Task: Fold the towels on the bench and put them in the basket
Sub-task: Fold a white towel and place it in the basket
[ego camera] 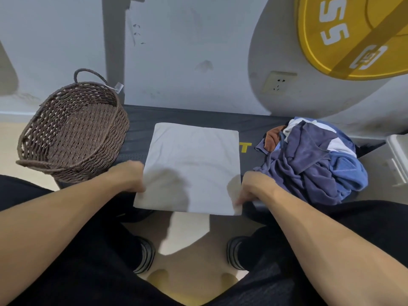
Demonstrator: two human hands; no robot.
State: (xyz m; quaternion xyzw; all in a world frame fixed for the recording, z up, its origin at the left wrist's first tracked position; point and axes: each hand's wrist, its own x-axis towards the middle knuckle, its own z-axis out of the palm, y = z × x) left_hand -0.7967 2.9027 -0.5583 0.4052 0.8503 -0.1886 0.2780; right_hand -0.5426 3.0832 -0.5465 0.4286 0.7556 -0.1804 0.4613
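Gripping the near corners of one white towel (pixel 194 166) spread flat on the black bench (pixel 141 120): left hand (pixel 129 176) on the left corner, right hand (pixel 254 187) pinching the right one. One brown wicker basket (pixel 72 131) sits at the left end. One heap of crumpled towels (pixel 313 162) on the right, blue, white, orange, can't count them.

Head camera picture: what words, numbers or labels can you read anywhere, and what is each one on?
"55": white digits on the yellow weight plate.
Boxed white mark lower on that plate: too blurred to read.
"T": yellow letter on the black bench, the rest hidden under the white towel.
White tag on the basket: nothing legible.
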